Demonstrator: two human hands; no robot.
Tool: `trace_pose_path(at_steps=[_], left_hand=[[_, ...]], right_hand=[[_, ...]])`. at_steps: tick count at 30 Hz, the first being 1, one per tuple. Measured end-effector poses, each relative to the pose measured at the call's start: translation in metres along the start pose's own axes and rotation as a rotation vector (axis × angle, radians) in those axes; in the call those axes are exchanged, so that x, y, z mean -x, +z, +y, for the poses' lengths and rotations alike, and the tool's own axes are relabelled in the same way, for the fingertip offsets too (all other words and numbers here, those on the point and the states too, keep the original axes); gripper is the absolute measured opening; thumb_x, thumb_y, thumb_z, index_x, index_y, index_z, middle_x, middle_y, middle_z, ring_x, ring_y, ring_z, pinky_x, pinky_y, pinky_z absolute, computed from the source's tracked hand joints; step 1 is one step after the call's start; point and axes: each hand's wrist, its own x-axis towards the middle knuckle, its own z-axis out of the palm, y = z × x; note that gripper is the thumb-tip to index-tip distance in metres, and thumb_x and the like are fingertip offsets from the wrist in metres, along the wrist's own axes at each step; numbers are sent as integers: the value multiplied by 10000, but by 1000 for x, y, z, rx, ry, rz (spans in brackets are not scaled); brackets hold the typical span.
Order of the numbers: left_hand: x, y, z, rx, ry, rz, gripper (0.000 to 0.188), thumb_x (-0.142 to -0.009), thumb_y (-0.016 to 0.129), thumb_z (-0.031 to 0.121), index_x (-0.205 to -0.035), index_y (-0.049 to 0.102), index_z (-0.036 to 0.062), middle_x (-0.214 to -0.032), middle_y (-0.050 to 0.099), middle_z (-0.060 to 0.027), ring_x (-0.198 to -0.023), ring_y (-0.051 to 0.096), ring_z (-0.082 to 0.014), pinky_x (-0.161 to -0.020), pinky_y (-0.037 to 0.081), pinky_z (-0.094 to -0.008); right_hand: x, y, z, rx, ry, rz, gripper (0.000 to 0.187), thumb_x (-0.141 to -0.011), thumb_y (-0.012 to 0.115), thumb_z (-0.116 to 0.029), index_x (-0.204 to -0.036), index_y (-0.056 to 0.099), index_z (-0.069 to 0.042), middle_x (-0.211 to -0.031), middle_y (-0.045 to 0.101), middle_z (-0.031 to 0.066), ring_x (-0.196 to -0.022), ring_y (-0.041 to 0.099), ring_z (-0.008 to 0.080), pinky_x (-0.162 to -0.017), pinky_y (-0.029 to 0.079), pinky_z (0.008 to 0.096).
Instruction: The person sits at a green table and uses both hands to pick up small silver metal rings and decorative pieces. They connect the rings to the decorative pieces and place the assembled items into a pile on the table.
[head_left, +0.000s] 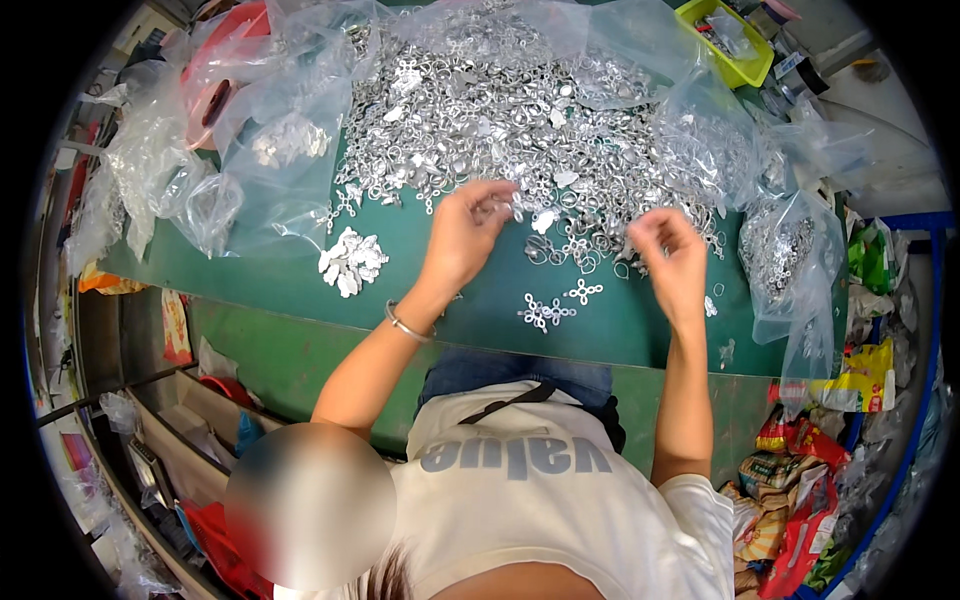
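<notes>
A broad heap of small silver metal pieces point(480, 120), rings and linked shapes among them, covers the far middle of the green table. My left hand point(468, 230) is at its near edge, fingers bent together by some silvery pieces; what they pinch is too small to name. Over the heap's right front, my right hand point(676, 258) has its thumb and fingers curled in, their contents unclear. Between my hands and my body lies a small group of cross-shaped metal pieces point(545, 312). A pile of flat, pale silver pieces point(351, 262) rests left of my left hand.
Clear plastic bags point(270, 190) lie left of the heap, beside a red basin point(228, 40). Another bag holding metal pieces point(785, 250) hangs toward the table's right edge. A yellow-green tray point(735, 45) stands far right. Drawers point(180, 420) and colourful wrappers point(790, 480) flank me.
</notes>
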Motion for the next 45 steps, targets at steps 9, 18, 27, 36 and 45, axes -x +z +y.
trace_pose_path(at_steps=[9, 18, 27, 36, 45], left_hand=[[47, 20, -13, -9, 73, 10, 305, -818, 543, -141, -1090, 615, -23, -961, 637, -128, -841, 660, -201, -755, 531, -277], [1, 16, 7, 438, -160, -48, 178, -895, 589, 7, -1048, 616, -80, -974, 668, -160, -857, 673, -179, -783, 554, -270], [-19, 30, 17, 439, -44, 14, 190, -846, 646, -7, -1034, 640, -36, -930, 659, -61, -843, 616, -105, -745, 507, -226], [-79, 8, 16, 208, 116, 83, 146, -806, 659, -42, -949, 679, -18, -899, 657, -44, -794, 606, -88, -708, 500, -221], [-49, 15, 6, -429, 574, 366, 281, -755, 591, -100, -997, 653, 29, -1039, 606, -161, -964, 587, -327, -841, 473, -377]], right_hand=[[26, 5, -5, 288, -32, -332, 199, -737, 727, -18, -907, 627, 14, -807, 569, 98, -620, 504, 184, -584, 426, 307], [-8, 52, -14, -69, 8, -339, 184, -886, 596, -94, -1030, 623, 17, -768, 650, 82, -637, 580, 157, -610, 467, 286], [-39, 62, -29, 331, -187, -201, 174, -918, 505, -141, -884, 608, -5, -711, 622, 197, -651, 608, 367, -584, 454, 424], [-66, 30, -15, -150, 176, -302, 225, -935, 475, -159, -797, 577, -13, -606, 509, 10, -567, 475, 85, -544, 380, 250], [21, -9, 9, 463, 40, -622, 211, -913, 536, -223, -867, 568, -20, -749, 608, 176, -739, 586, 381, -644, 452, 459]])
